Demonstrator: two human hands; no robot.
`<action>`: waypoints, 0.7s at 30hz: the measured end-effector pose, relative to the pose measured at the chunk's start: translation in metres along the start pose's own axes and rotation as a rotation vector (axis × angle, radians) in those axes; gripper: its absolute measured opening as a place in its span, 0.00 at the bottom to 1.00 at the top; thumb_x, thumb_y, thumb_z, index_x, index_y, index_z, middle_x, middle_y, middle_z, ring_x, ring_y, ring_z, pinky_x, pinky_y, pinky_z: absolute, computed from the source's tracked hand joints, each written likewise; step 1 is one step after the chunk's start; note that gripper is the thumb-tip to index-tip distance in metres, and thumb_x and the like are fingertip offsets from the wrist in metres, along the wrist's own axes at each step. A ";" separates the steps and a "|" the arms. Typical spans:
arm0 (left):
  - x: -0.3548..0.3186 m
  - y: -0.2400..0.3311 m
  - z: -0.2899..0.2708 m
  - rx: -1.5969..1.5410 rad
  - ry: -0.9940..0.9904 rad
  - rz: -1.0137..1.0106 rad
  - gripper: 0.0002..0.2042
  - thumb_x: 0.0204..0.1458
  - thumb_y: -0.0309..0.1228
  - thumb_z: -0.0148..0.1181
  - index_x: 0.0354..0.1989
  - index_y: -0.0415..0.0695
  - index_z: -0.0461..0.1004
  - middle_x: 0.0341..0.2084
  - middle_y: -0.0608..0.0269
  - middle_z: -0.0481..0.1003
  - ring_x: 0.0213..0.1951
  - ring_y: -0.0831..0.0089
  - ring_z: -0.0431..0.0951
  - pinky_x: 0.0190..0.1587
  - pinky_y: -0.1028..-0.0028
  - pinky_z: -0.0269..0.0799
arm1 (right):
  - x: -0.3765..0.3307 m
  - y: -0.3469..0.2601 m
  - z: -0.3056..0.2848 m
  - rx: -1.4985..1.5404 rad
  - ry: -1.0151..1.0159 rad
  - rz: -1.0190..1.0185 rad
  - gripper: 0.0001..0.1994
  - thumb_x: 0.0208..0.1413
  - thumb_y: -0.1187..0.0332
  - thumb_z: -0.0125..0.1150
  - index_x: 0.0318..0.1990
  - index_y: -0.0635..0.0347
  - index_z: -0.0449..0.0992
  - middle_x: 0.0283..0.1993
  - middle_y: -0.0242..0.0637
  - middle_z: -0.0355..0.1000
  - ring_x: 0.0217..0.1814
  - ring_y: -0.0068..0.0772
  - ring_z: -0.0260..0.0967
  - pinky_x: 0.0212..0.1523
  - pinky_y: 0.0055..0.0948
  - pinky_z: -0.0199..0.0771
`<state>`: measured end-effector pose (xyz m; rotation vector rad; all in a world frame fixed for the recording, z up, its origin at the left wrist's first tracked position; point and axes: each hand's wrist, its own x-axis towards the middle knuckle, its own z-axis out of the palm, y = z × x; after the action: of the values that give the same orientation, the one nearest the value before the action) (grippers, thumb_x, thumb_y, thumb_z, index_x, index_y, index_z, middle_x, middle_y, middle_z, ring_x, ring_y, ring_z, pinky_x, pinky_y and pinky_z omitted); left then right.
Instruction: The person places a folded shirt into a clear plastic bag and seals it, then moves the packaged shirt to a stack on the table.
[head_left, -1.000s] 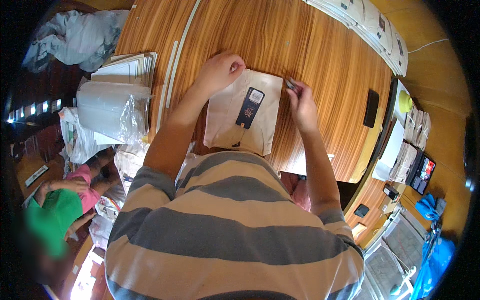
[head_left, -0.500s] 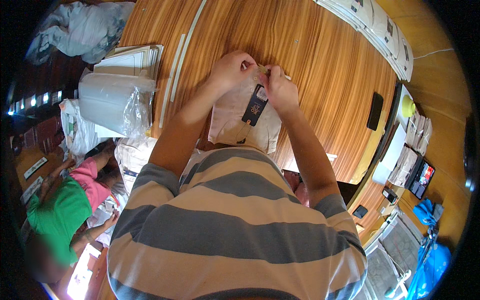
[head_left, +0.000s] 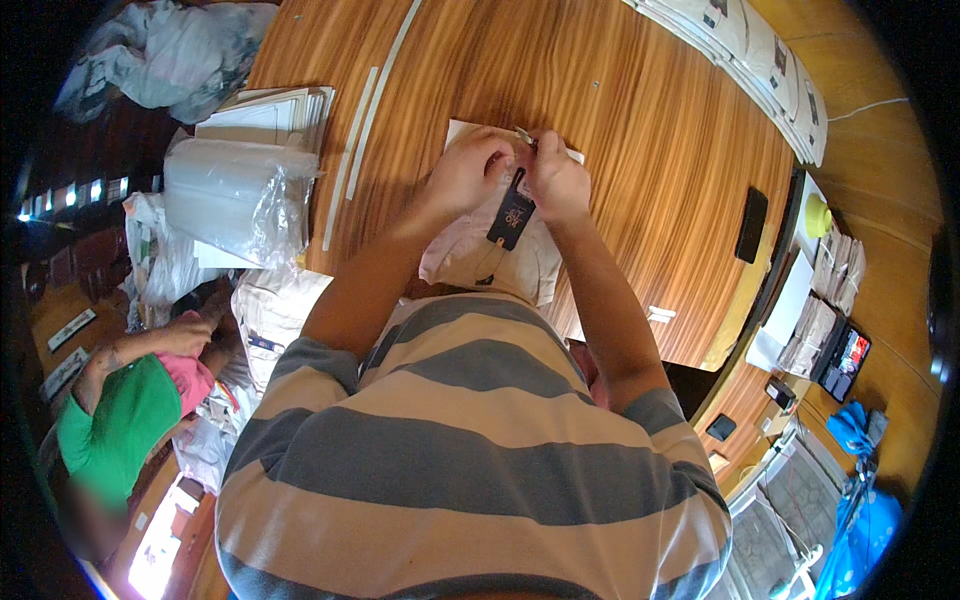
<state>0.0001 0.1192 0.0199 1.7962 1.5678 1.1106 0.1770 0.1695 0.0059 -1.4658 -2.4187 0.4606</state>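
A folded pale beige garment [head_left: 510, 258] lies on the wooden table against my front, with a dark hang tag [head_left: 511, 215] on a thin cord on top. White card-like corners [head_left: 458, 130] show past its far edge. My left hand [head_left: 470, 170] is closed at that far end, its fingertips pinching the cloth. Beside it, my right hand [head_left: 556, 178] is curled shut around a small metallic tool [head_left: 523, 134], whose tip pokes out toward the left; its kind is mostly hidden by the fingers.
Clear plastic sleeves [head_left: 235, 190] and stacked white sheets sit at the table's left. Packed garments [head_left: 745, 60] line the far right edge. A black phone [head_left: 750, 224] lies at right. A co-worker in green [head_left: 125, 420] is at lower left, near another folded garment [head_left: 275, 315].
My left hand has come slightly nearer to me, uncovering a white corner at the garment's far left. The metallic tip shows more plainly by my right hand. The co-worker's arms have shifted.
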 end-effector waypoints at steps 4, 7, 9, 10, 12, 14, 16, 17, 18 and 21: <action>-0.032 0.031 -0.029 -0.144 -0.067 -0.210 0.03 0.59 0.25 0.62 0.38 0.39 0.76 0.33 0.50 0.75 0.35 0.51 0.76 0.41 0.58 0.73 | -0.008 0.014 -0.013 0.001 0.038 0.221 0.17 0.69 0.55 0.57 0.49 0.61 0.70 0.45 0.51 0.77 0.44 0.57 0.80 0.42 0.52 0.80; -0.111 0.037 -0.069 -0.010 -0.405 -0.392 0.09 0.64 0.32 0.58 0.40 0.39 0.77 0.31 0.48 0.75 0.35 0.51 0.78 0.40 0.57 0.73 | -0.043 0.059 -0.047 -0.076 0.265 0.078 0.16 0.64 0.59 0.67 0.49 0.61 0.74 0.47 0.51 0.76 0.51 0.58 0.75 0.51 0.52 0.76; -0.169 0.020 -0.091 0.150 -0.789 -0.523 0.14 0.65 0.39 0.56 0.38 0.38 0.78 0.35 0.44 0.79 0.38 0.47 0.81 0.42 0.53 0.74 | -0.085 0.113 -0.048 -0.085 0.342 0.086 0.16 0.59 0.64 0.72 0.50 0.61 0.77 0.50 0.50 0.75 0.51 0.57 0.73 0.51 0.50 0.76; -0.219 0.010 -0.095 0.306 -0.819 -0.644 0.16 0.65 0.40 0.55 0.38 0.37 0.78 0.36 0.41 0.79 0.39 0.45 0.81 0.43 0.52 0.75 | -0.100 0.126 -0.054 -0.159 0.305 0.064 0.16 0.59 0.64 0.72 0.50 0.60 0.77 0.50 0.49 0.75 0.50 0.56 0.73 0.52 0.49 0.75; -0.260 0.016 -0.106 0.443 -0.771 -0.794 0.18 0.65 0.42 0.55 0.37 0.37 0.79 0.38 0.39 0.80 0.41 0.44 0.82 0.43 0.51 0.76 | -0.113 0.123 -0.064 -0.221 0.263 0.084 0.16 0.60 0.65 0.71 0.52 0.59 0.77 0.52 0.48 0.74 0.51 0.55 0.72 0.53 0.48 0.75; -0.243 0.024 -0.115 0.401 -0.576 -0.817 0.18 0.66 0.43 0.56 0.38 0.37 0.80 0.37 0.40 0.81 0.40 0.45 0.83 0.43 0.52 0.77 | -0.116 0.104 -0.073 -0.215 0.362 0.069 0.14 0.61 0.65 0.71 0.51 0.58 0.79 0.49 0.47 0.76 0.48 0.53 0.74 0.50 0.47 0.76; -0.222 0.030 -0.101 0.253 -0.348 -0.836 0.18 0.66 0.45 0.57 0.40 0.38 0.80 0.34 0.43 0.82 0.40 0.47 0.83 0.43 0.53 0.77 | -0.126 0.085 -0.070 -0.039 0.296 0.130 0.12 0.61 0.64 0.71 0.48 0.59 0.81 0.45 0.47 0.79 0.44 0.51 0.77 0.45 0.47 0.78; -0.207 0.041 -0.096 0.195 -0.277 -0.810 0.18 0.65 0.45 0.58 0.41 0.39 0.80 0.34 0.43 0.82 0.40 0.47 0.83 0.44 0.53 0.77 | -0.142 0.076 -0.062 0.132 0.174 0.199 0.11 0.62 0.63 0.71 0.45 0.60 0.81 0.42 0.48 0.80 0.41 0.50 0.79 0.43 0.46 0.78; -0.197 0.047 -0.091 0.137 -0.207 -0.780 0.18 0.65 0.45 0.58 0.41 0.39 0.80 0.34 0.44 0.82 0.40 0.47 0.83 0.44 0.53 0.77 | -0.157 0.065 -0.055 0.300 0.051 0.267 0.11 0.62 0.62 0.71 0.43 0.61 0.82 0.39 0.48 0.81 0.39 0.49 0.80 0.41 0.46 0.79; -0.190 0.039 -0.072 0.056 -0.254 -0.708 0.17 0.65 0.44 0.59 0.40 0.40 0.80 0.34 0.45 0.82 0.39 0.46 0.83 0.44 0.53 0.77 | -0.185 0.029 -0.035 0.321 -0.157 0.390 0.17 0.62 0.55 0.70 0.36 0.63 0.83 0.31 0.49 0.81 0.32 0.48 0.82 0.35 0.45 0.80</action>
<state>-0.0386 -0.0826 0.0434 1.1790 1.8570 0.4855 0.2967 0.0215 0.0135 -1.8020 -2.0334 1.0305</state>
